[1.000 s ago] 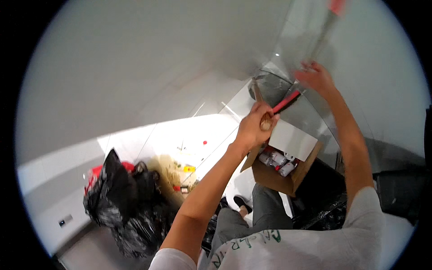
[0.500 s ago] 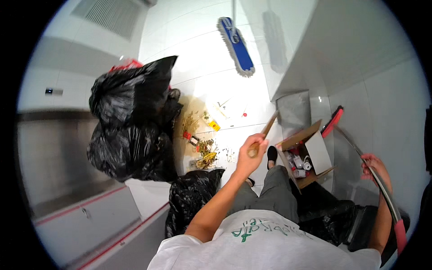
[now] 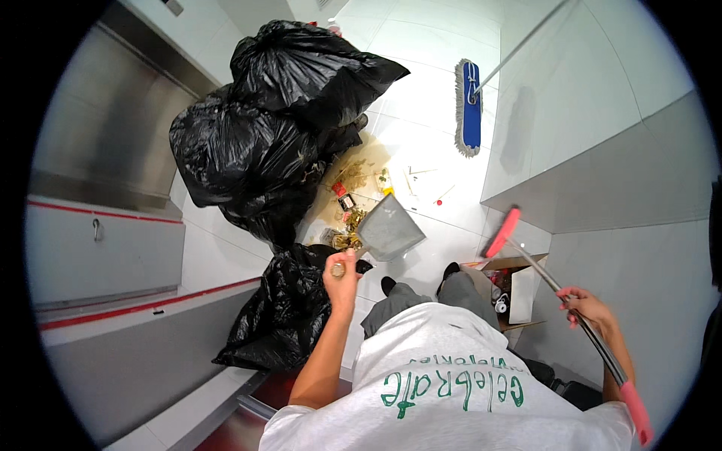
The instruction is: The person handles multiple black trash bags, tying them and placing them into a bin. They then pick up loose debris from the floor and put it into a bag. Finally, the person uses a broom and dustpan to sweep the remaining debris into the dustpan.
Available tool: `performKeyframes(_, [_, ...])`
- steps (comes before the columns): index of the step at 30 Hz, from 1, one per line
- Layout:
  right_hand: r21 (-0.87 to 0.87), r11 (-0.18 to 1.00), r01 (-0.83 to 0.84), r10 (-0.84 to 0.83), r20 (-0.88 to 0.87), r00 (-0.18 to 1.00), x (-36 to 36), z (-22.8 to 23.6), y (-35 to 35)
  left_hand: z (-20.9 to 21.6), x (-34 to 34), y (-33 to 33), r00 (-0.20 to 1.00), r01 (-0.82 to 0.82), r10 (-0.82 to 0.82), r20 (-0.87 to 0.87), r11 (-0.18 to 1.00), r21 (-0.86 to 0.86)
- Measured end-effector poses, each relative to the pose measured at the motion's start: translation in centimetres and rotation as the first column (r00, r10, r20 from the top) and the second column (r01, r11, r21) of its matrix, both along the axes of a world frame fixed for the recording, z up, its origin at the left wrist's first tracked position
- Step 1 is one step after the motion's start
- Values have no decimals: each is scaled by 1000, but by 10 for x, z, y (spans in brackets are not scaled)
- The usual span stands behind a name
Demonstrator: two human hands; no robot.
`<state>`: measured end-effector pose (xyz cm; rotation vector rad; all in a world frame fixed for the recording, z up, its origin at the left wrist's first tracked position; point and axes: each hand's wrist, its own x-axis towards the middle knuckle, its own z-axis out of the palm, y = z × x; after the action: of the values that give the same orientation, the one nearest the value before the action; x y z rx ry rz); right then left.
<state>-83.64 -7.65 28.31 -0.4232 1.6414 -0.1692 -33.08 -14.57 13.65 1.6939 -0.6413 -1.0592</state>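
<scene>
My left hand (image 3: 342, 276) is closed round the handle of a grey dustpan (image 3: 392, 230). Its pan hangs over or rests on the white floor, beside a heap of food scraps and litter (image 3: 348, 231) in a brown spill. In my right hand (image 3: 588, 310) is the metal pole of a broom (image 3: 547, 279). The broom's pink head (image 3: 502, 233) is off to the right of the dustpan, and its pink grip end points back past my forearm. Whether the head touches the floor I cannot tell.
Several full black rubbish bags (image 3: 248, 146) are piled at the left, with another black bag (image 3: 282, 312) near my left arm. An open cardboard box (image 3: 523, 297) with containers inside stands by my feet. A blue flat mop (image 3: 471, 109) leans farther off, near the white wall.
The dustpan has swung left from beside the box to the litter. The broom's pink head has moved left, out past the box. My view has turned, shifting the bags rightward.
</scene>
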Motion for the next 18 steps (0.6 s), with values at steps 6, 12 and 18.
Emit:
performKeyframes(6, [-57, 981, -186, 184, -41, 982, 48, -70, -81, 0, 45, 29, 969, -226, 227, -92, 974, 18])
performKeyframes(12, [-80, 987, -138, 135, -39, 990, 54, -185, -174, -17, 25, 35, 914, -343, 352, -205, 936, 78])
performKeyframes(18, [257, 879, 402, -448, 150, 882, 30, -223, -264, -22, -29, 29, 852, -486, 508, -126, 857, 170])
